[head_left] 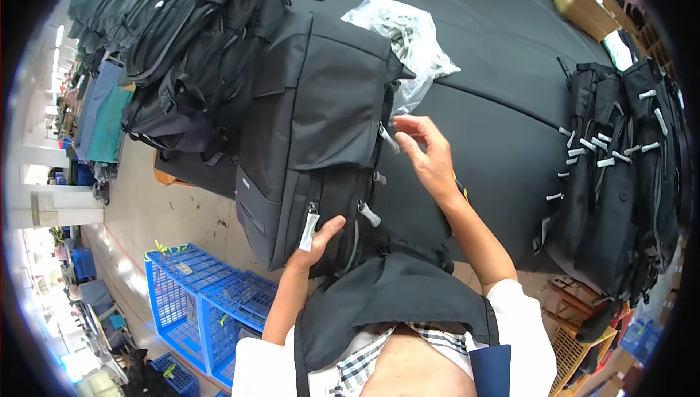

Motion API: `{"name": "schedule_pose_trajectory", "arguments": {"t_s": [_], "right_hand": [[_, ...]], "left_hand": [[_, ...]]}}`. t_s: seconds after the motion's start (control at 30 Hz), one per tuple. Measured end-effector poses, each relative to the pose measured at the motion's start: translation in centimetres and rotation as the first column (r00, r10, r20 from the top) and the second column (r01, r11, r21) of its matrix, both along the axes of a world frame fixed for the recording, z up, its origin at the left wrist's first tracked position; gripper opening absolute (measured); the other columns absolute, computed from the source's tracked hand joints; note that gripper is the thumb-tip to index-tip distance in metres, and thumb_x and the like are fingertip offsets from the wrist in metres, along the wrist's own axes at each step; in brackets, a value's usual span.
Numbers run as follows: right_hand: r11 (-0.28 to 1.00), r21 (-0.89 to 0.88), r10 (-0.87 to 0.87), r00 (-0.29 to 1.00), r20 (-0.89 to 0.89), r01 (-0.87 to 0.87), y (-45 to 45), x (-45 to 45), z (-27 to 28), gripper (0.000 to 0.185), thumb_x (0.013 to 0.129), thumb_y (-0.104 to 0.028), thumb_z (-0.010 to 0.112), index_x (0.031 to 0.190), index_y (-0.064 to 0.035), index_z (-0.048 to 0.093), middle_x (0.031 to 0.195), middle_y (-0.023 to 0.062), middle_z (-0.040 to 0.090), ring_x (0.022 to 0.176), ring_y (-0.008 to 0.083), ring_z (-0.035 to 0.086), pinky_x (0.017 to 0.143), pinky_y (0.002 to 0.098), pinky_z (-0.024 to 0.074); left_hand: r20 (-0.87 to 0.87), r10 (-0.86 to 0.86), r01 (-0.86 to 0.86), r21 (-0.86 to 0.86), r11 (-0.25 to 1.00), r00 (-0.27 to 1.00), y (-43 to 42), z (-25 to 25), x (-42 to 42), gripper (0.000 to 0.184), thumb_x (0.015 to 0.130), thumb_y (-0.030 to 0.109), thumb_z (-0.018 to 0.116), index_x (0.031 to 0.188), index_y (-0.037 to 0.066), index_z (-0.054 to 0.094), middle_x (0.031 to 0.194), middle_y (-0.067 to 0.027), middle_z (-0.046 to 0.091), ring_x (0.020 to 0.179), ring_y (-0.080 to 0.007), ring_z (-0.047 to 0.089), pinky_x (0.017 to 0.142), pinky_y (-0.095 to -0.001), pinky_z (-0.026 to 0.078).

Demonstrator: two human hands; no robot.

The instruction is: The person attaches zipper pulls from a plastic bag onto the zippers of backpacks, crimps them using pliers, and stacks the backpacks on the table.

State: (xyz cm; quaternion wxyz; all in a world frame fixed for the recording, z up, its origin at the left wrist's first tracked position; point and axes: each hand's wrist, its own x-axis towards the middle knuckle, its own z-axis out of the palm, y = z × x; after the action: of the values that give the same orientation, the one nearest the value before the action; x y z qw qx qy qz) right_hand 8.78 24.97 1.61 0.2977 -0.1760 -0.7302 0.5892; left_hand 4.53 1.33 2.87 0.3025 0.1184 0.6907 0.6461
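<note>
A black backpack (339, 98) lies in front of me on the dark table, its zips along the near and right sides. Several of its zip pulls are wrapped in whitish sleeves, such as one zip pull (370, 214). My left hand (318, 245) grips the backpack's lower end, thumb on top beside another wrapped zip pull (310, 228); its other fingers are hidden. Just right of the bag, my right hand (430, 155) is open with curved fingers, close to a wrapped zip pull (389, 137) and holding nothing visible.
Black bags (197, 47) are piled at the left. A clear plastic bag (408, 40) of small pieces lies behind the backpack. More black bags (605, 171) stand at the right, near a cardboard box (580, 0). Blue crates (208, 302) sit on the floor at lower left.
</note>
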Motion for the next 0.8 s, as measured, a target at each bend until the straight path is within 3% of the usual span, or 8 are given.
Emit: {"name": "schedule_pose_trajectory", "arguments": {"t_s": [0.1, 0.17, 0.23, 0.37, 0.43, 0.47, 0.57, 0.8], "right_hand": [[0.973, -0.201, 0.119, 0.993, 0.025, -0.111, -0.8, -1.0, 0.2, 0.018, 0.085, -0.009, 0.058, 0.1, -0.0002, 0.059, 0.088, 0.0043, 0.06, 0.08, 0.0102, 0.057, 0.072, 0.0234, 0.0456], [0.972, -0.214, 0.104, 0.995, 0.004, -0.101, -1.1, -1.5, 0.4, 0.015, 0.086, -0.01, 0.057, 0.098, -0.0013, 0.058, 0.084, 0.0005, 0.057, 0.074, 0.0059, 0.053, 0.066, 0.0205, 0.0433], [0.944, -0.31, 0.119, 0.993, -0.003, -0.114, -1.0, -1.5, 0.8, 0.015, 0.084, -0.008, 0.058, 0.098, -0.002, 0.058, 0.083, -0.0009, 0.057, 0.071, 0.0059, 0.05, 0.062, 0.0198, 0.0411], [0.928, -0.336, 0.167, 0.986, -0.015, -0.162, -1.0, -1.6, 1.8, 0.008, 0.083, -0.004, 0.058, 0.09, -0.0018, 0.056, 0.075, -0.0007, 0.053, 0.066, 0.0058, 0.048, 0.059, 0.0198, 0.0388], [0.935, -0.313, 0.163, 0.986, -0.044, -0.169, -0.7, -1.7, 1.0, 0.007, 0.083, -0.003, 0.059, 0.088, -0.0027, 0.055, 0.076, -0.0008, 0.053, 0.065, 0.0059, 0.048, 0.058, 0.0197, 0.0389], [0.934, -0.307, 0.177, 0.983, -0.049, -0.183, -0.8, -1.7, 1.2, 0.007, 0.083, -0.003, 0.059, 0.088, -0.0027, 0.055, 0.076, -0.0008, 0.053, 0.065, 0.0059, 0.048, 0.058, 0.0197, 0.0389], [0.902, -0.383, 0.194, 0.979, -0.057, -0.201, -0.8, -1.5, 1.3, 0.007, 0.082, -0.003, 0.059, 0.087, -0.0039, 0.054, 0.076, -0.0011, 0.053, 0.066, 0.0057, 0.048, 0.06, 0.02, 0.0393], [0.846, -0.46, 0.294, 0.956, -0.021, -0.27, -0.1, -0.5, -0.7, 0.008, 0.083, -0.005, 0.059, 0.085, -0.0061, 0.052, 0.075, -0.0018, 0.053, 0.066, 0.0058, 0.049, 0.062, 0.0204, 0.0402]], "left_hand": [[-0.221, -0.024, -0.001, -0.111, 0.994, 0.975, -0.4, -0.2, -0.6, 0.041, 0.076, 0.027, 0.072, 0.101, -0.004, 0.061, 0.1, -0.0098, 0.063, 0.088, -0.0192, 0.06, 0.081, -0.0306, 0.048], [-0.129, -0.033, 0.015, -0.141, 0.99, 0.991, -1.1, -1.9, -0.7, 0.051, 0.075, 0.04, 0.071, 0.102, -0.003, 0.061, 0.101, -0.0115, 0.062, 0.093, -0.023, 0.058, 0.086, -0.0334, 0.044], [-0.142, -0.158, 0.117, -0.264, 0.957, 0.977, -1.7, -3.3, -1.1, 0.031, 0.081, 0.023, 0.068, 0.1, -0.001, 0.064, 0.097, -0.0074, 0.064, 0.092, -0.0153, 0.059, 0.084, -0.0279, 0.046], [0.167, -0.233, 0.265, -0.207, 0.942, 0.958, -0.8, -1.4, -0.9, 0.039, 0.085, 0.033, 0.062, 0.103, -0.001, 0.064, 0.101, -0.0073, 0.064, 0.093, -0.0144, 0.059, 0.082, -0.0276, 0.046], [0.01, -0.282, 0.273, -0.28, 0.92, 0.959, -0.9, -0.9, -0.9, 0.043, 0.084, 0.039, 0.062, 0.1, -0.002, 0.063, 0.098, -0.0073, 0.065, 0.09, -0.0141, 0.059, 0.08, -0.0288, 0.045], [-0.237, -0.224, 0.166, -0.242, 0.956, 0.945, -0.8, -0.5, -0.6, 0.046, 0.082, 0.045, 0.061, 0.079, -0.001, 0.058, 0.071, -0.0078, 0.059, 0.063, -0.0195, 0.053, 0.063, -0.0311, 0.045], [-0.176, -0.28, 0.187, -0.415, 0.89, 0.944, -1.6, -1.4, -0.6, 0.055, 0.081, 0.052, 0.059, 0.089, -0.002, 0.061, 0.089, -0.0078, 0.063, 0.082, -0.0194, 0.057, 0.079, -0.0311, 0.044], [0.033, -0.342, 0.342, -0.202, 0.918, 0.939, -1.8, -1.6, 0.0, 0.052, 0.086, 0.051, 0.052, 0.094, 0.0, 0.062, 0.087, -0.0055, 0.064, 0.074, -0.0158, 0.056, 0.07, -0.0277, 0.045]]}}
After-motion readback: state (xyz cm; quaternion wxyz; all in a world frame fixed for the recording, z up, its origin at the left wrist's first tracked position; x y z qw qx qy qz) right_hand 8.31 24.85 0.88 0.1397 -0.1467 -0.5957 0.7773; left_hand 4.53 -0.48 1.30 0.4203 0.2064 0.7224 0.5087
